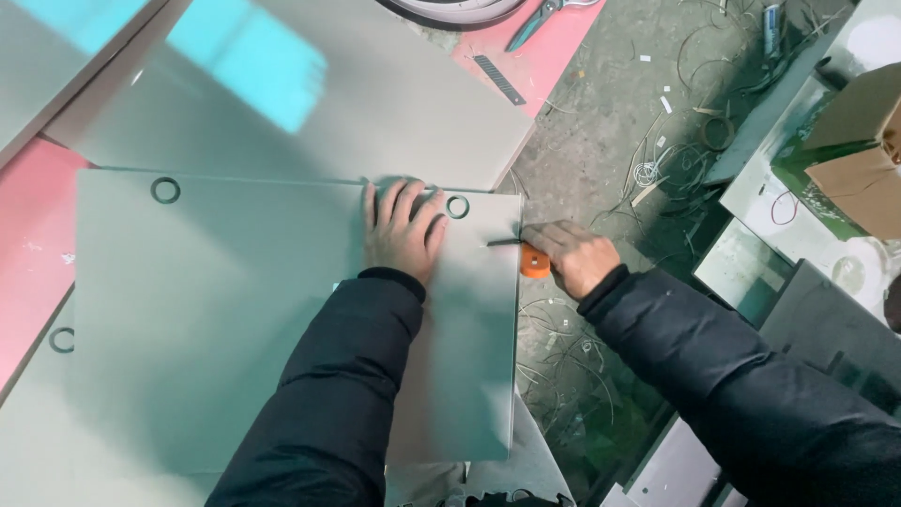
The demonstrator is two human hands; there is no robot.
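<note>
Pressing a grey panel (235,310) flat while trimming its right edge.
At frame centre the left hand (404,230) lies open, fingers spread, on the panel beside a round hole (457,207); just right, the right hand (574,255) grips an orange knife (533,263) against the panel's edge.

Pink bench (38,235) carries stacked grey panels (216,319); at 12 o'clock lie a file (498,80) and cutters (537,21).
</note>
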